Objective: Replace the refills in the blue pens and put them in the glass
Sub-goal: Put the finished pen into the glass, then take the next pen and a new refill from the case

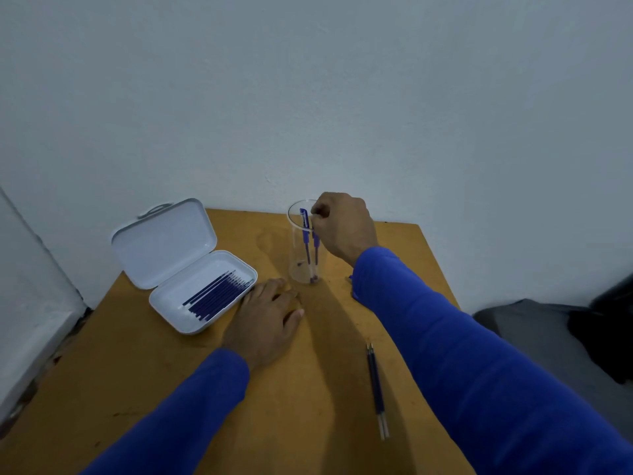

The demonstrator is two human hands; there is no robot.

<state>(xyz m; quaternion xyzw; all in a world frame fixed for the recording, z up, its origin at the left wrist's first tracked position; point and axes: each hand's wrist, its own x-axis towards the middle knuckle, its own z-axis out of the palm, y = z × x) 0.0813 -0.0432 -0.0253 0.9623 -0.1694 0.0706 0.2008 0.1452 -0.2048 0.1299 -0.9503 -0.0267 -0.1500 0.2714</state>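
Two blue pens upright in clear glass, spare refills nearby.

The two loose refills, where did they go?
In the head view, the two loose refills lie side by side on the wooden table, near its front right, just left of the right sleeve.

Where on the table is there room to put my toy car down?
The table is bare in its near left corner, below the white case, and between the left hand and the two loose refills. It is crowded at the back, around the glass and right hand.
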